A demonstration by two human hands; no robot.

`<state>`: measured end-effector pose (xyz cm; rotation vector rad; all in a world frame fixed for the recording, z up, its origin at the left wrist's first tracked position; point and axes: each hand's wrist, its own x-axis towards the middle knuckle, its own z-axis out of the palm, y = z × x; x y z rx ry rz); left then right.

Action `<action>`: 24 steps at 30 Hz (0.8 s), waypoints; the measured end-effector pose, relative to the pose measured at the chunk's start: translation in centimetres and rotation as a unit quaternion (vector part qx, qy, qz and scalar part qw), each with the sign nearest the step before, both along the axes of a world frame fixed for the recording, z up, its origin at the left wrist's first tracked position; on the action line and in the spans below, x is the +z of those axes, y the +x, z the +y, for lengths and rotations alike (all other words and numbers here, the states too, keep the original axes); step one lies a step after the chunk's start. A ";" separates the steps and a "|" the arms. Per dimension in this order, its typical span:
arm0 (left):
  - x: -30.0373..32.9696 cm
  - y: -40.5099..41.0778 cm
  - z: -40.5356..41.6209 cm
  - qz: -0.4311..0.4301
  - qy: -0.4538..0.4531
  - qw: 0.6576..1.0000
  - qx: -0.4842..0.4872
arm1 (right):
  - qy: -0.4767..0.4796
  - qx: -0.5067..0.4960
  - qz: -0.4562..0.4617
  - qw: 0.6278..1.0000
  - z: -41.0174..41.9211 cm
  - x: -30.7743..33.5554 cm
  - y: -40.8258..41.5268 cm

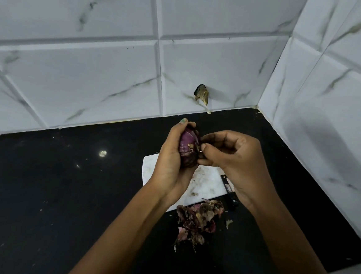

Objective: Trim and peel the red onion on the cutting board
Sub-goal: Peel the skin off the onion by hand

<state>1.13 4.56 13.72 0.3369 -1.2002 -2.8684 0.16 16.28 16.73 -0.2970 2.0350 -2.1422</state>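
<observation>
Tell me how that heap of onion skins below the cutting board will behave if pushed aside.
The onion skins look thin, curled and dry, so probably very light and floppy. Loosely piled on the dark counter, they would likely scatter rather than slide together, and may crumble.

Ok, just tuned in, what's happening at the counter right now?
A person is peeling a red onion above the white cutting board. The left hand grips the onion in the air while the right hand pinches a bit of skin at its side. A pile of peeled skins lies on the black counter by the board's near edge, and a knife rests beside the board, partly hidden.
</observation>
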 end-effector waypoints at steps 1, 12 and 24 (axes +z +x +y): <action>-0.2 -0.1 -0.2 -0.007 0.020 1.000 -0.002 | 0.000 -0.003 -0.001 1.000 0.1 0.0 0.0; -0.5 -0.1 -0.4 0.024 0.021 0.999 -0.020 | 0.085 -0.004 0.091 0.992 -0.4 0.0 0.8; -0.4 0.6 -0.7 0.037 0.008 0.999 -0.034 | -0.016 0.038 -0.001 0.999 -0.1 -0.9 -0.3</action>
